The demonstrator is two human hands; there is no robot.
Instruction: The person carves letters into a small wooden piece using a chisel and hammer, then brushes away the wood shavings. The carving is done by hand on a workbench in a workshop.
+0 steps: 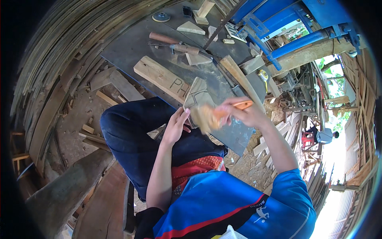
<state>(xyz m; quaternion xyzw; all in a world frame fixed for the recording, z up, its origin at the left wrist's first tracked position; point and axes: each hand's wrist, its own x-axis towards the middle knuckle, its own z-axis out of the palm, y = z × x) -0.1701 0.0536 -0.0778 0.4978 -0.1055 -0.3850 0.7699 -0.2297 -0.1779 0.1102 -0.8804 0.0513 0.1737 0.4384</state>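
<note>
My right hand (242,113) grips a wide paintbrush with an orange handle (243,104). Motion smears its pale bristles (205,117) over the near end of a shaped wooden piece (197,92) with dark lines across it. Closed on the edge of that piece, my left hand (175,126) steadies it above my lap. Beneath its far end lies a thick plank (155,75) with dark marks, flat on the dark tabletop (125,53). The brush and right fingers partly hide the piece's near end.
Wooden-handled tools (185,48), small wood offcuts (191,28) and a round disc (161,16) lie across the table. A yellow tape measure (263,75) is at the right, near a blue machine frame (294,46). Stacked boards (59,51) line the left. A person (324,136) sits far right.
</note>
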